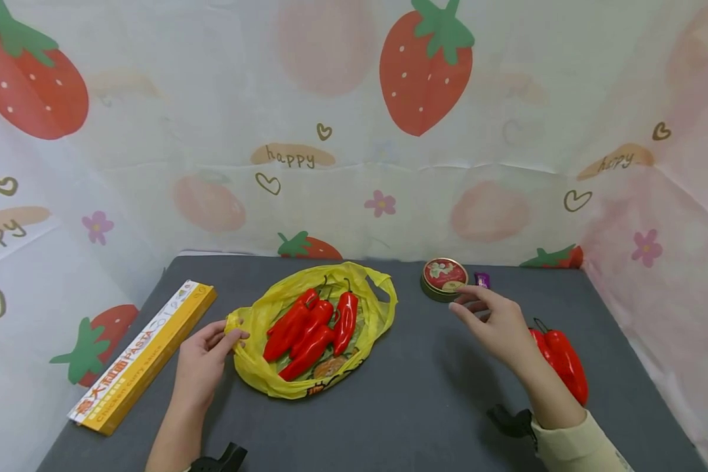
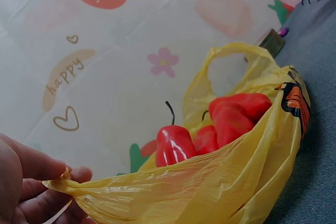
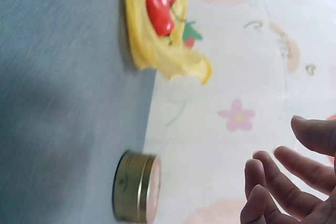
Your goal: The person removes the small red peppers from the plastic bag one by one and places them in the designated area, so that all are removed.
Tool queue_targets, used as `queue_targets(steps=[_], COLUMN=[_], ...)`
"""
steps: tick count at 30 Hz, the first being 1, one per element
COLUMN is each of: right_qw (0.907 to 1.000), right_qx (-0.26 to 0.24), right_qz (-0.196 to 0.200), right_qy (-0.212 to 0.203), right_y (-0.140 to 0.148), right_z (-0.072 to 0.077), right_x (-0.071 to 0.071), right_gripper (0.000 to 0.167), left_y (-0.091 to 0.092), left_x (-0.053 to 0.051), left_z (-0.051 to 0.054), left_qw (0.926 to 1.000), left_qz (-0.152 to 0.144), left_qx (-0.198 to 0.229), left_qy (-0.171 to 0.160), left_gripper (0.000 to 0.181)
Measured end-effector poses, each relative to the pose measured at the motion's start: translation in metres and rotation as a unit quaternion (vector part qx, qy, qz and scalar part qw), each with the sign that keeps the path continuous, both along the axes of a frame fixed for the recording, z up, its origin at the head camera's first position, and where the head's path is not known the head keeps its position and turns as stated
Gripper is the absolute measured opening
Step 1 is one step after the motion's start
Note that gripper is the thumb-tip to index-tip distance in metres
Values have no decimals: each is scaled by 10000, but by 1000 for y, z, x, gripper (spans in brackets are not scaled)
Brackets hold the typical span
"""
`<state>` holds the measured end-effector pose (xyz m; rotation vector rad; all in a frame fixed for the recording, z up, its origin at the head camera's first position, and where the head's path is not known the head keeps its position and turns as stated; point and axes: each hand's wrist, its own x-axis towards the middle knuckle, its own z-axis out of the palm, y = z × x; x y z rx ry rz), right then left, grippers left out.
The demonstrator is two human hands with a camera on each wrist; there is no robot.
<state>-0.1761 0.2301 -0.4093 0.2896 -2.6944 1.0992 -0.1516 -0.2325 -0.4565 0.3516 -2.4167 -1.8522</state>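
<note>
A yellow plastic bag (image 1: 254, 377) lies spread on the dark table with several red chili peppers (image 1: 307, 328) inside it. My left hand (image 1: 203, 357) pinches the bag's left edge between thumb and fingers; the left wrist view shows the gathered plastic (image 2: 68, 184) at the fingertips. My right hand (image 1: 495, 321) hovers with loosely bent fingers, holding nothing. It is nearest to a round red-and-gold tin (image 1: 444, 278), and in the right wrist view a gap separates the fingers from the tin (image 3: 136, 187). Partly behind the right forearm lie more red peppers (image 1: 566, 364).
A long yellow pasta box (image 1: 147, 357) lies slanted along the table's left side. Beside the tin sits a small purple wrapped item (image 1: 482, 280). A strawberry-printed cloth (image 1: 354, 196) hangs behind the dark grey table (image 1: 389, 426).
</note>
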Motion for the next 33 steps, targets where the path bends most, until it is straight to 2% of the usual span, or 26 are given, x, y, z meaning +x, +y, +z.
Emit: queue_targets(steps=[7,13,20,33], right_qw=[9994,9960,9902,9725], right_qx=[-201,-509,-639,-638], right_qz=[246,610,1008,1775], right_qy=[-100,-404,-721,-1369], right_y=[-27,-52,-84,-131], right_z=[5,2,-2,-18], right_x=[-8,-17,-27,-47], right_gripper=[37,36,36,39], left_y=[0,-1,-2,-1], left_x=[0,-1,-2,-2], left_z=[-1,0,-1,-2], left_qw=[10000,9999,9999,10000], left_qz=[46,43,10,-2], left_qx=[-4,73,75,21], left_qy=[-69,-115,-86,12], left_gripper=[37,37,38,37])
